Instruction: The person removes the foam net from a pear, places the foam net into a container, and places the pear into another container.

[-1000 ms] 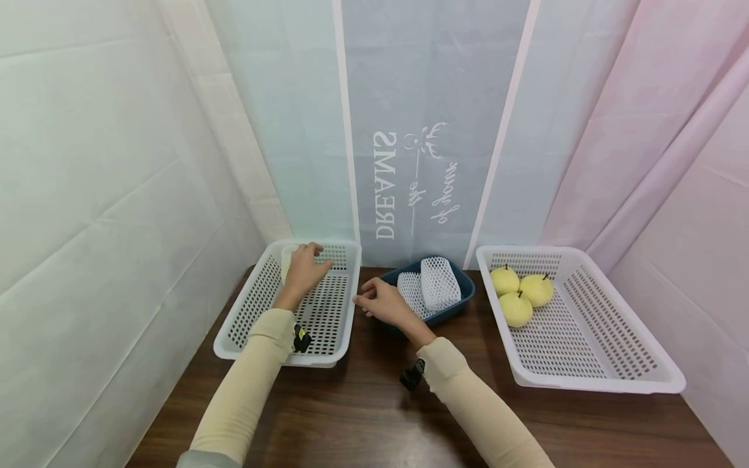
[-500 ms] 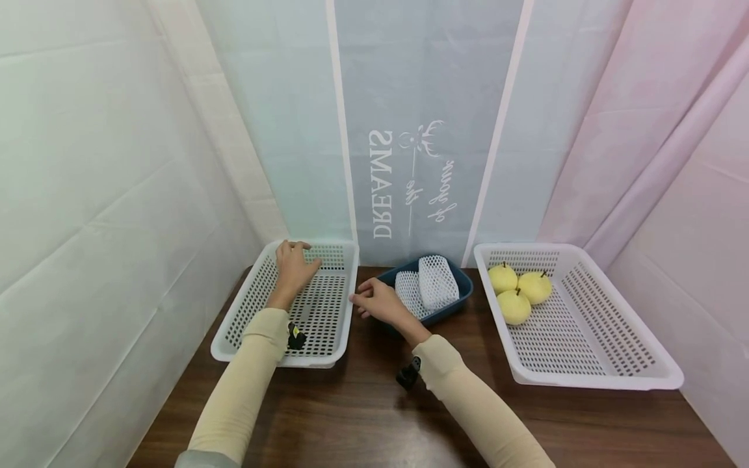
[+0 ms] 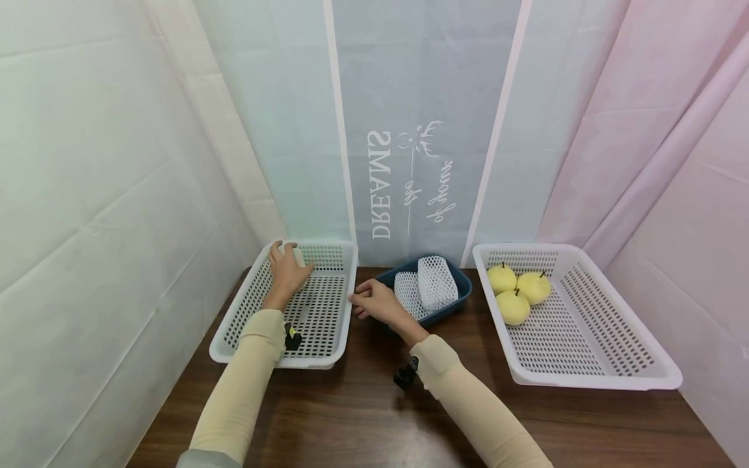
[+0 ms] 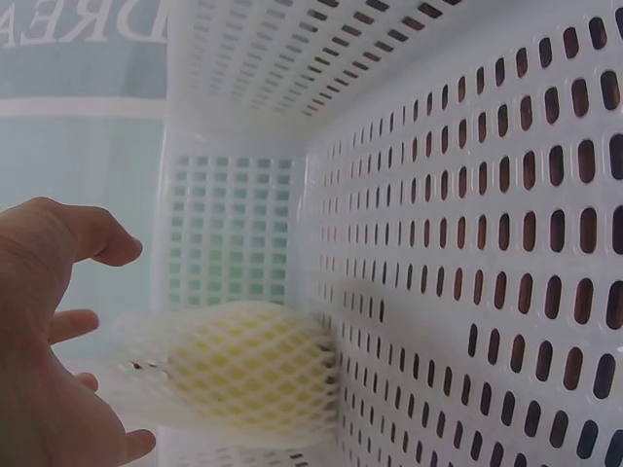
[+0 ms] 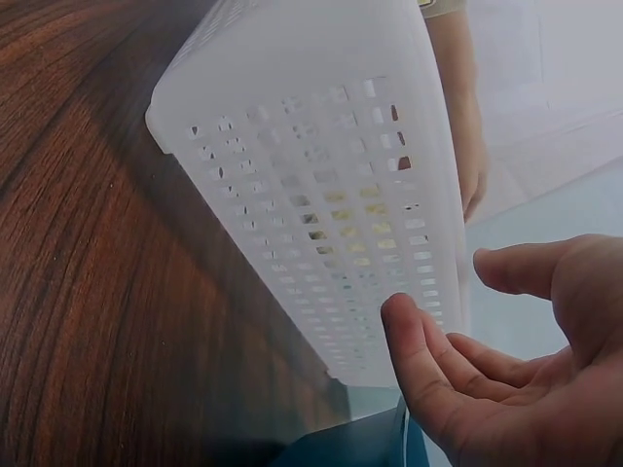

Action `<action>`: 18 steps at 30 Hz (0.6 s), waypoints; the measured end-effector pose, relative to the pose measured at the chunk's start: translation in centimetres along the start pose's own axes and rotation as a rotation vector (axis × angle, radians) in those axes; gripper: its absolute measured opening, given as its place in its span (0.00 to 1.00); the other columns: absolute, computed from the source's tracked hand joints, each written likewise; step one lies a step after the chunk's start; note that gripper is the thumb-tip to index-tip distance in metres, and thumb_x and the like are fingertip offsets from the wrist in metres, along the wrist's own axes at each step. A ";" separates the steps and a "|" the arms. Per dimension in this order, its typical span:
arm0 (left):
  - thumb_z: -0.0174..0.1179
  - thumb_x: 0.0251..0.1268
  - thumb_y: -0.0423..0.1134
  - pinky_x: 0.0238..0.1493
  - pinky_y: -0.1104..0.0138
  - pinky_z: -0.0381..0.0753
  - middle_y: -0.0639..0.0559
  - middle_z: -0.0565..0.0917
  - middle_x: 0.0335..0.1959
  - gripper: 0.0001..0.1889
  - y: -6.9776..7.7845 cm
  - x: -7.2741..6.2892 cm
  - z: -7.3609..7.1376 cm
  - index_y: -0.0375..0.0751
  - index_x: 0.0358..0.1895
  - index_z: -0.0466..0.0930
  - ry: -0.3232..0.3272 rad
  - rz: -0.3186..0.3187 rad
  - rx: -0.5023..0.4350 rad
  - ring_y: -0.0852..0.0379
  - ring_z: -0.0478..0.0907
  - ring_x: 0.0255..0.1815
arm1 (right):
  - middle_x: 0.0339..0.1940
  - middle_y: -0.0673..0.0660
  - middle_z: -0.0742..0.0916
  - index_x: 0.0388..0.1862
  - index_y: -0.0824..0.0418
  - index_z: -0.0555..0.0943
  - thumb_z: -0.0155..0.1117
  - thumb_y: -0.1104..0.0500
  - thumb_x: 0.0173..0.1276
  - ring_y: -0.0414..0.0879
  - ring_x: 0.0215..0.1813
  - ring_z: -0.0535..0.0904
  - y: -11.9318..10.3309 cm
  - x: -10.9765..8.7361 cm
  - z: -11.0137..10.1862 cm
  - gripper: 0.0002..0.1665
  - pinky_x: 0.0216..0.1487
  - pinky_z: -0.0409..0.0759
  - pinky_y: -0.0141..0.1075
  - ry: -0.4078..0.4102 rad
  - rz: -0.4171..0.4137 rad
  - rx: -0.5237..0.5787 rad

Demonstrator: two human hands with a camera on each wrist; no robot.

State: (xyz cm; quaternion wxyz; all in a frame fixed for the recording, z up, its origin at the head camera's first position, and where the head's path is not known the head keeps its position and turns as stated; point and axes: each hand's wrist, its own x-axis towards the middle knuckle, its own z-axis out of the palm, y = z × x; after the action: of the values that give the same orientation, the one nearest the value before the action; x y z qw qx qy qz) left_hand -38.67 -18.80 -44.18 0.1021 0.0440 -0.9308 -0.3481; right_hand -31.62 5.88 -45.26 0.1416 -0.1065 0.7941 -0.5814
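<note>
In the left wrist view a yellow pear in a white foam net point(image 4: 248, 375) lies in the far corner of the left white basket point(image 4: 438, 233). Over that basket, my left hand point(image 3: 287, 272) has its fingers spread near the netted pear; the head view mostly hides the fruit behind this hand. Beside the basket's right rim hovers my right hand point(image 3: 379, 302), thumb and fingers apart, nothing between them. It overlaps the left end of a blue basin point(image 3: 465, 284), which holds white foam nets point(image 3: 437, 284).
A larger white basket point(image 3: 597, 383) stands on the right with three yellow pears point(image 3: 515, 307) in its far left corner. Everything sits on a dark wooden table point(image 3: 363, 416). Fabric curtains point(image 3: 433, 78) close off the back and sides.
My left hand has shifted left inside the basket, covering the netted pear that showed beside it earlier. The right hand stays almost in place, and the head view has shifted slightly.
</note>
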 end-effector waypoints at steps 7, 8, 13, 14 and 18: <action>0.63 0.71 0.40 0.79 0.34 0.53 0.30 0.44 0.82 0.45 -0.6 -0.3 -0.3 0.37 0.85 0.47 -0.006 -0.035 -0.023 0.31 0.42 0.85 | 0.55 0.69 0.87 0.67 0.73 0.73 0.64 0.56 0.80 0.67 0.52 0.89 0.3 0.3 0.4 0.27 0.56 0.87 0.57 0.001 0.022 0.092; 0.63 0.72 0.39 0.78 0.34 0.55 0.30 0.44 0.82 0.46 -0.7 -0.3 -0.4 0.38 0.85 0.46 -0.011 -0.043 -0.024 0.30 0.42 0.85 | 0.55 0.69 0.87 0.67 0.73 0.73 0.64 0.57 0.80 0.67 0.51 0.89 0.3 0.2 0.5 0.26 0.57 0.87 0.58 0.000 0.028 0.109; 0.63 0.74 0.38 0.76 0.34 0.63 0.29 0.42 0.83 0.49 -1.4 -0.1 -0.4 0.39 0.87 0.38 -0.057 -0.095 -0.046 0.29 0.43 0.85 | 0.53 0.69 0.86 0.67 0.73 0.73 0.64 0.58 0.80 0.63 0.47 0.90 0.3 0.2 0.8 0.25 0.55 0.87 0.58 -0.017 0.040 0.193; 0.63 0.74 0.38 0.76 0.34 0.64 0.28 0.43 0.82 0.50 -1.6 0.0 -0.4 0.40 0.87 0.37 -0.064 -0.107 -0.049 0.28 0.43 0.85 | 0.53 0.69 0.86 0.67 0.73 0.73 0.64 0.59 0.80 0.61 0.46 0.90 0.3 0.2 0.8 0.26 0.54 0.88 0.57 -0.022 0.038 0.201; 0.64 0.74 0.36 0.77 0.34 0.63 0.26 0.43 0.82 0.52 -2.0 0.1 -0.4 0.40 0.87 0.33 -0.081 -0.141 -0.065 0.26 0.43 0.85 | 0.52 0.69 0.86 0.66 0.74 0.73 0.65 0.60 0.78 0.53 0.41 0.90 0.2 0.2 0.9 0.26 0.50 0.90 0.52 -0.032 0.032 0.232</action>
State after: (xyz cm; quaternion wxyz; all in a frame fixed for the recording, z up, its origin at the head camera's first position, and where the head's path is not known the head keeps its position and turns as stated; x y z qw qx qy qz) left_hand -38.68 -20.56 -45.22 0.0410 0.0922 -0.9171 -0.3858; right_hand -31.48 5.03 -45.71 0.1747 -0.0858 0.7209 -0.6651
